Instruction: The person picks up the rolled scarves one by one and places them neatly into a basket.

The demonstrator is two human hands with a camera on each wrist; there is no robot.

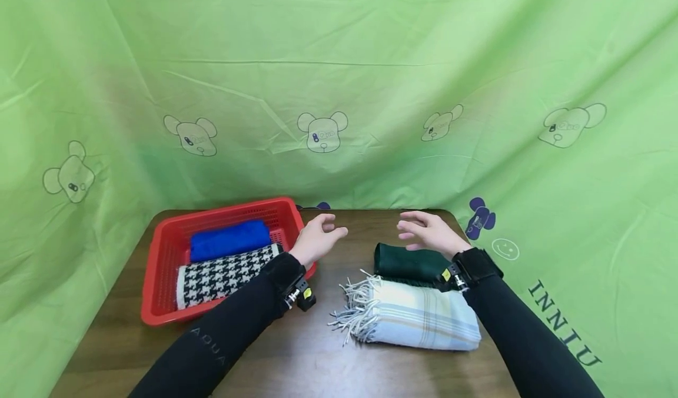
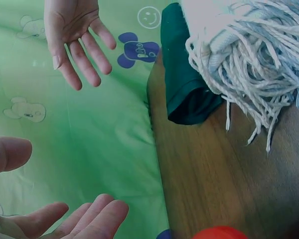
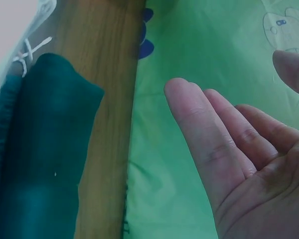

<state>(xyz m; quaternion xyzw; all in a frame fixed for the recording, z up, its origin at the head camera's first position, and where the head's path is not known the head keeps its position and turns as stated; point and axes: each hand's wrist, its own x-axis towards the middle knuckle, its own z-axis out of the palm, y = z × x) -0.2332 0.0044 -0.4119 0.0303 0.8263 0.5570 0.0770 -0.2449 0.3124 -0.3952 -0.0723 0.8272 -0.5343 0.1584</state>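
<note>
Both hands hover over the table, apart from each other and holding nothing. The left hand (image 1: 319,240) is just right of a red plastic basket (image 1: 150,280), its fingers loosely bent. Above a rolled dark green cloth (image 1: 408,261) hovers the right hand (image 1: 433,233), fingers relaxed; the right wrist view shows its fingers (image 3: 199,129) straight and nothing in the palm. In front of the green roll lies a folded pale plaid scarf (image 1: 424,315) with fringe toward the left. Inside the basket are a blue folded cloth (image 1: 230,241) and a black-and-white houndstooth cloth (image 1: 228,277).
The brown wooden table (image 1: 318,362) meets a green curtain (image 1: 371,168) at its back edge and both sides. Mouse-head prints and lettering mark the curtain. The basket's raised rim stands at the table's left.
</note>
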